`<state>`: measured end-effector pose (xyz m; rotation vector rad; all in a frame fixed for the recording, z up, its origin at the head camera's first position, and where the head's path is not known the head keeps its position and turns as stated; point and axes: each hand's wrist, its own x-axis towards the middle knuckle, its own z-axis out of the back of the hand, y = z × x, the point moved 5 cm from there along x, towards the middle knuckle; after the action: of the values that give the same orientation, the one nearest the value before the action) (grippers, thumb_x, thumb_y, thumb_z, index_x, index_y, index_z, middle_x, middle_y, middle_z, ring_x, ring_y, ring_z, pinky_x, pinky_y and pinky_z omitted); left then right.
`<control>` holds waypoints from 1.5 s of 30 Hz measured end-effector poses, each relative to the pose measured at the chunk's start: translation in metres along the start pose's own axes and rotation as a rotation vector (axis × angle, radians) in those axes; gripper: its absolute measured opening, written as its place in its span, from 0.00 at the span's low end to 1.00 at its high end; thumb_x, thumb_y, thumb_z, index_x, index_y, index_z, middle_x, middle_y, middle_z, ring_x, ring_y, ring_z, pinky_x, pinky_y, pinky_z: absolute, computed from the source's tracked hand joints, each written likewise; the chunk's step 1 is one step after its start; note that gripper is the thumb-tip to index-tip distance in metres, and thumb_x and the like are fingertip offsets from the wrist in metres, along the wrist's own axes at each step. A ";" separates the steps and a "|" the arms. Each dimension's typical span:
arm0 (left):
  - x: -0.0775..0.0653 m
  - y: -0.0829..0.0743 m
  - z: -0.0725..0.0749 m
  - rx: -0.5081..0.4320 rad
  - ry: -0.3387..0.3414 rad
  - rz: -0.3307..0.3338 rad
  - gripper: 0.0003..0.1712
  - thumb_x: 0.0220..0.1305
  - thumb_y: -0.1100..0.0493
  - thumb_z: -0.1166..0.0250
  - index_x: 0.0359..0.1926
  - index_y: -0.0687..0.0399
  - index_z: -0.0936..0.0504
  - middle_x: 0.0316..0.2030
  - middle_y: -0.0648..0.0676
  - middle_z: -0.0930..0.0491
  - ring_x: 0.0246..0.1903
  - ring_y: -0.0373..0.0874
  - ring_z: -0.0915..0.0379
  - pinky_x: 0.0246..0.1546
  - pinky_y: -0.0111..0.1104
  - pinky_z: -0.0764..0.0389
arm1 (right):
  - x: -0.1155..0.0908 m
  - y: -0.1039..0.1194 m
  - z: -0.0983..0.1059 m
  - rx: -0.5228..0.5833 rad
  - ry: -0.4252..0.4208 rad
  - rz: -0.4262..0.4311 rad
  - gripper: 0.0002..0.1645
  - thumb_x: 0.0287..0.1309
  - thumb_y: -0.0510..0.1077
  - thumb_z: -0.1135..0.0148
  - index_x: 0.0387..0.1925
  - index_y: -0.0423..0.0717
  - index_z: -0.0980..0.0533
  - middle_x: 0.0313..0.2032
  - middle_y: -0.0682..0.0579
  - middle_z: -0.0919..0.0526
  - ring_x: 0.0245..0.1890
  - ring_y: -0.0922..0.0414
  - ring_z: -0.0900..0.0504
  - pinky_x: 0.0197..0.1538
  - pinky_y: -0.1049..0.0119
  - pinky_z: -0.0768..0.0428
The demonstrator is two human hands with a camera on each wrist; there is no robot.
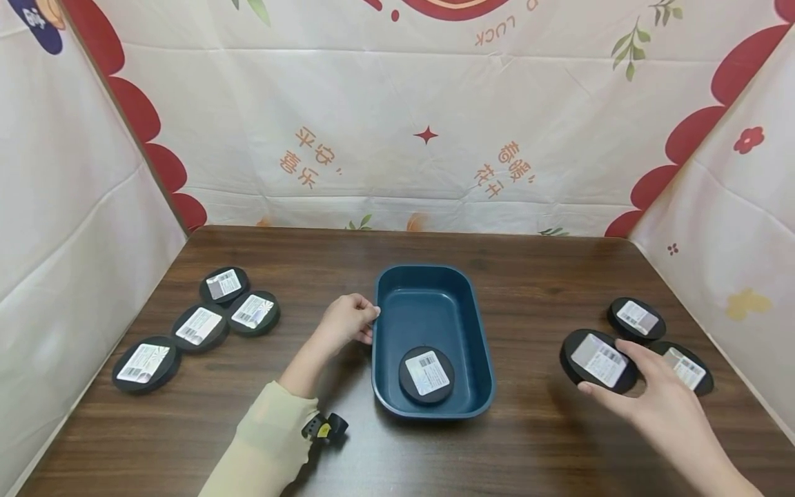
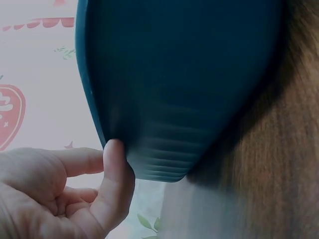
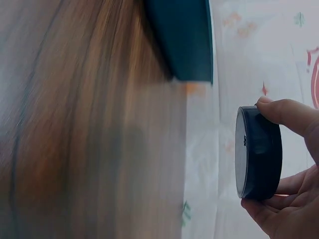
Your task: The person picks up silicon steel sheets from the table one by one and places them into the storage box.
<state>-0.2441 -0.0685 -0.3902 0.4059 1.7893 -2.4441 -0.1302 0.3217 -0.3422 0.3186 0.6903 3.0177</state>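
A dark blue rectangular tray [image 1: 428, 290] lies mid-table with one labelled black round disc [image 1: 426, 375] inside, near its front end. My left hand [image 1: 348, 319] pinches the tray's left rim between thumb and fingers; the left wrist view shows the thumb on the tray's outer wall [image 2: 164, 99]. At the right, my right hand [image 1: 658, 390] grips another black disc [image 1: 597, 360] by its edge, white barcode label facing up. In the right wrist view this held disc [image 3: 259, 152] stands clear of the wood, with thumb and fingers on opposite sides.
Two more discs, one farther back [image 1: 636, 319] and one partly behind the right hand [image 1: 686, 367], lie at the right. Several discs [image 1: 199, 327] sit grouped at the left. White printed cloth [image 1: 385, 138] hangs around the wooden table [image 1: 528, 442].
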 end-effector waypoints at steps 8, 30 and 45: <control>0.000 0.001 -0.001 0.010 0.033 -0.012 0.10 0.65 0.64 0.44 0.37 0.72 0.26 0.19 0.57 0.28 0.13 0.40 0.28 0.24 0.37 0.17 | 0.012 0.044 -0.013 0.021 0.063 0.072 0.54 0.38 0.60 0.26 0.62 0.36 0.37 0.59 0.33 0.36 0.55 0.33 0.35 0.48 0.37 0.34; 0.001 0.001 -0.002 -0.008 0.046 0.002 0.12 0.66 0.64 0.44 0.39 0.75 0.26 0.20 0.57 0.28 0.15 0.41 0.28 0.23 0.35 0.18 | 0.021 0.118 -0.048 0.084 0.194 0.238 0.53 0.36 0.58 0.24 0.61 0.38 0.34 0.57 0.36 0.32 0.51 0.42 0.27 0.50 0.43 0.26; 0.000 0.000 -0.001 -0.013 0.044 0.012 0.10 0.66 0.65 0.44 0.38 0.73 0.26 0.19 0.57 0.29 0.14 0.41 0.29 0.22 0.35 0.18 | 0.022 0.139 -0.073 0.113 0.254 0.266 0.50 0.35 0.55 0.23 0.59 0.38 0.33 0.57 0.38 0.30 0.52 0.44 0.28 0.51 0.46 0.25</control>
<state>-0.2440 -0.0675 -0.3903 0.4711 1.8128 -2.4334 -0.1648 0.1669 -0.3417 0.0288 0.9057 3.3160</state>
